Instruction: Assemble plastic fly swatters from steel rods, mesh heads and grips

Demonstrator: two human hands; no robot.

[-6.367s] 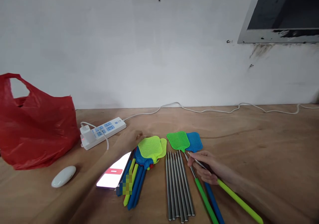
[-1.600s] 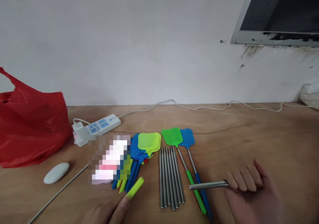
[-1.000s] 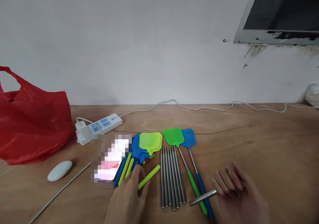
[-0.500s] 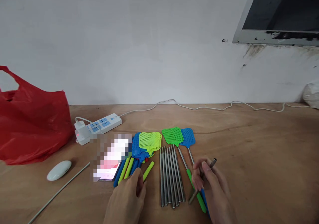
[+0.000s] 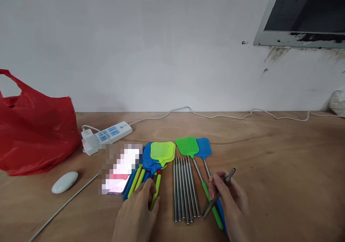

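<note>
My left hand is closed, its thumb and fingers around a yellow-green handle. Just behind it are blue and yellow-green handles and a pile of fly swatter heads, a yellow-green one on top of blue ones. My right hand pinches a short metal tube held at a slant, its ringed upper end sticking out past the fingers. Between my hands several metal rods lie side by side. A green fly swatter and a blue fly swatter lie beside and partly under my right hand.
A phone, partly blurred out, lies left of the handles. Further left are a white mouse, a thin rod, a power strip and a red plastic bag. A white cable runs along the wall.
My left fingers have closed onto the yellow-green handle, which has turned more upright. My right hand has shifted the metal tube slightly, and its ringed end now shows.
</note>
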